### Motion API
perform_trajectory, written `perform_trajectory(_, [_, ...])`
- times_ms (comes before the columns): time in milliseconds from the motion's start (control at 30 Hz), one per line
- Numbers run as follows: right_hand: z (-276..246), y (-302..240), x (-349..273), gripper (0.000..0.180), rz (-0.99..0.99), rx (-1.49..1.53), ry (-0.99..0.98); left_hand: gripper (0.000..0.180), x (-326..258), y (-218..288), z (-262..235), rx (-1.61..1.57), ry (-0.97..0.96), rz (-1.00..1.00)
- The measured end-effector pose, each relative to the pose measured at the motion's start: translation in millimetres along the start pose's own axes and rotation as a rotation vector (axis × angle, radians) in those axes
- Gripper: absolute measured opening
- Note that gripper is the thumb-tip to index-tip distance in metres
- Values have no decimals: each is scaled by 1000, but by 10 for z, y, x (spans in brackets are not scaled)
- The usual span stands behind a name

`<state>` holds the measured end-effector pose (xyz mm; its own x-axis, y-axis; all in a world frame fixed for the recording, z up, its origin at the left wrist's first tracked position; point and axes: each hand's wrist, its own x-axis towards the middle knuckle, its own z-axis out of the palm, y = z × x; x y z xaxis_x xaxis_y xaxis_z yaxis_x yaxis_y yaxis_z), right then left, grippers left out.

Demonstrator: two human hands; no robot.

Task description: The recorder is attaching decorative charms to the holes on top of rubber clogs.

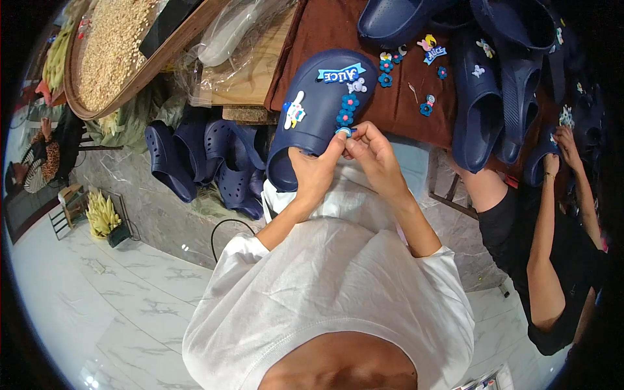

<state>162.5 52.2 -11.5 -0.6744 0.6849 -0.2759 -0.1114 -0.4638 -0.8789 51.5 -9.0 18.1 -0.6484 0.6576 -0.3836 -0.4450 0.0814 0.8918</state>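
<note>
A navy clog lies at the near edge of the brown cloth, its opening toward me. My left hand grips it at the opening, with some fingers hidden inside and the thumb on top. Between the fingertips of my right hand and my left thumb is a small blue-and-white shoe charm, at the end of a row of blue flower charms. The clog also bears a lettered banner charm, a grey mouse-like charm and a white character charm.
Loose charms lie on the brown cloth. Navy clogs stand at the right and below the table at the left. A tray of pale grains is at upper left. A co-worker's hands handle another clog at right.
</note>
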Motion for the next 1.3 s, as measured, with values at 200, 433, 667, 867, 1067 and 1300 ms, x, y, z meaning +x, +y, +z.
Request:
perform_trajectory(200, [-34, 12, 79, 14, -17, 29, 38, 32, 23, -88, -54, 133, -20, 80])
perform_trajectory(433, [31, 30, 53, 11, -251, -118, 186, 32, 35, -113, -51, 57, -12, 30])
perform_trajectory(667, [-465, -113, 210, 15, -187, -650, 541, 44, 20, -148, -118, -150, 43, -45])
perform_trajectory(867, [-685, -314, 273, 19, -356, -873, 681, 44, 12, -127, -60, -148, 79, -36])
perform_trajectory(1067, [-903, -388, 210, 29, -376, -1420, 802, 47, 19, -110, -99, -108, 52, -78])
perform_trajectory(1300, [-982, -340, 305, 19, -411, -1483, 721, 66, 24, -155, -119, -48, 7, -92])
